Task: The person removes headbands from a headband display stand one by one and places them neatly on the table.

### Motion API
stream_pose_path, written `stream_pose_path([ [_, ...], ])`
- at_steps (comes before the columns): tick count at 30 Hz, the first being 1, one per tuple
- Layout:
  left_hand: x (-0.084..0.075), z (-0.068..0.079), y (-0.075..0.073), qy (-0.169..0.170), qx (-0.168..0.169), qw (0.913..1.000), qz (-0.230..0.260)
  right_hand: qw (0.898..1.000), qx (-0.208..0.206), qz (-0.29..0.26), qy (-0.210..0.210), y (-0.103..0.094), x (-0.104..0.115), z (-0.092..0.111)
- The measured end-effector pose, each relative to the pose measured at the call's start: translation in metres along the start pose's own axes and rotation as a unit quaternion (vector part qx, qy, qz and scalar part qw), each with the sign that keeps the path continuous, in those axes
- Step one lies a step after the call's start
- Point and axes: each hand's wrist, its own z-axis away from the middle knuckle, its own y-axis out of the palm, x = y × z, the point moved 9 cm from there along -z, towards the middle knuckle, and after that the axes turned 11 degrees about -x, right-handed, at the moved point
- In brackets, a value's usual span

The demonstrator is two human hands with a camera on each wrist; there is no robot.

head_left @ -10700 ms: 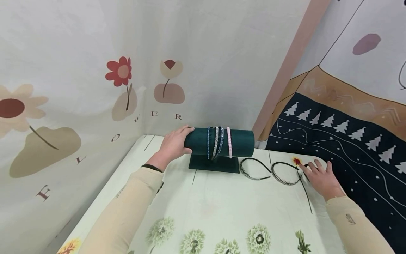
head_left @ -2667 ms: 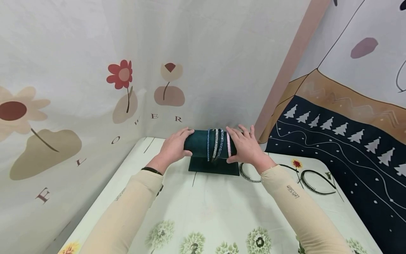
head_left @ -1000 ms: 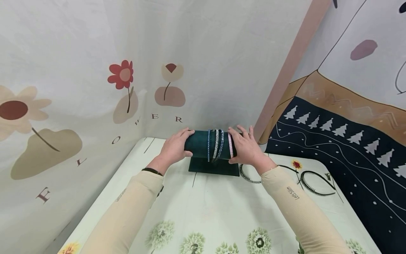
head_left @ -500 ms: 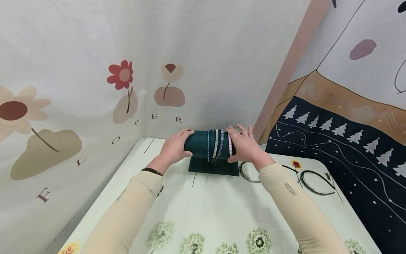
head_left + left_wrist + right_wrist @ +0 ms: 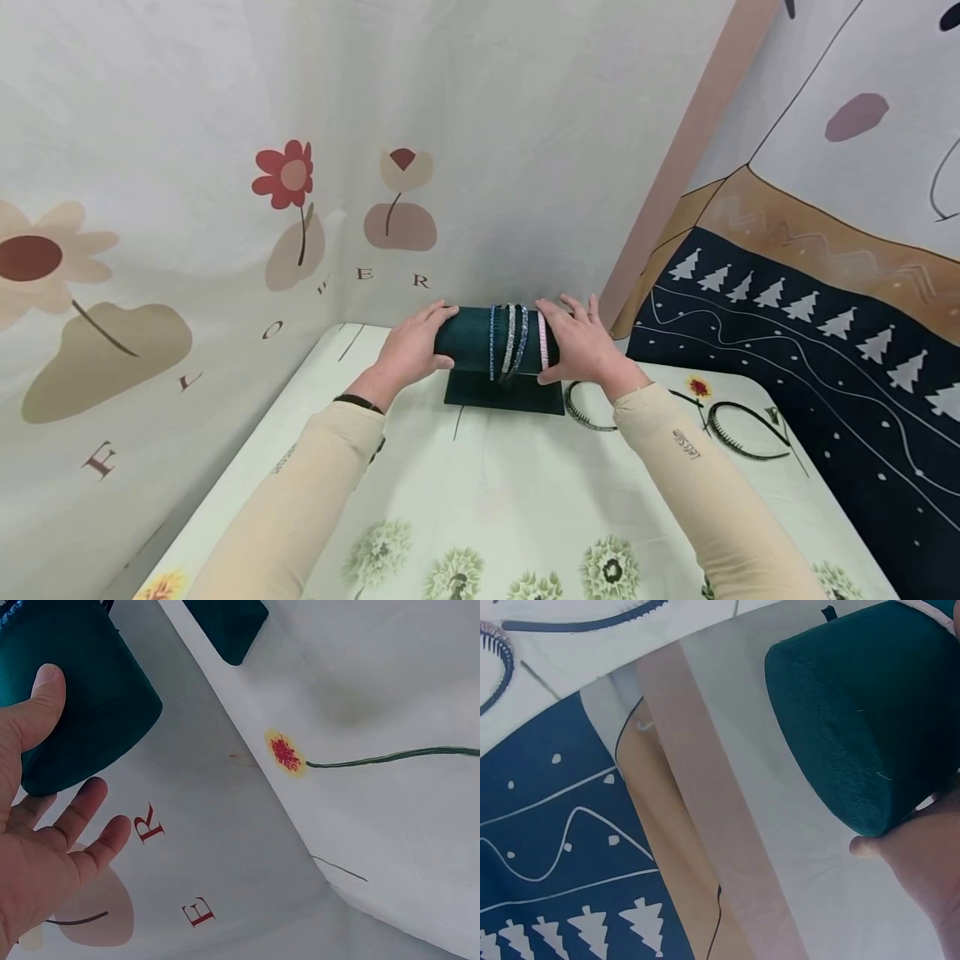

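Observation:
A dark green velvet headband stand (image 5: 465, 342), a padded cylinder on a flat base (image 5: 502, 396), carries several headbands. My left hand (image 5: 408, 350) grips its left end; in the left wrist view the thumb (image 5: 49, 697) lies along the velvet cylinder. Toward the other end is a pink headband (image 5: 543, 337), held by my right hand (image 5: 585, 346) with fingertips at its top and thumb at its lower end. To its left sit a dark blue glittery headband (image 5: 521, 342), a silver one (image 5: 509, 342) and a thin blue one (image 5: 492, 342). The right wrist view shows the cylinder's bare right end (image 5: 832, 742).
Loose black toothed headbands lie on the flower-printed tablecloth (image 5: 487, 483): one (image 5: 588, 422) beside the stand, one partly behind the right sleeve, another (image 5: 750, 454) farther right. A printed curtain (image 5: 525, 167) hangs close behind the stand.
Since the oldest frame my right hand has left the loose headband at the right and come to the pink one on the stand. That loose headband lies farther right. Little moves in the last second.

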Motion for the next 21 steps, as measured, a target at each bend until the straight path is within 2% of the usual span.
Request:
stream_pose_path([
  [21,-0.0009,-0.0006,0.0005,-0.002,0.002,1.0000,-0.007,0.999,-0.009,0.042,-0.032,-0.0031,0.0007,0.0022],
])
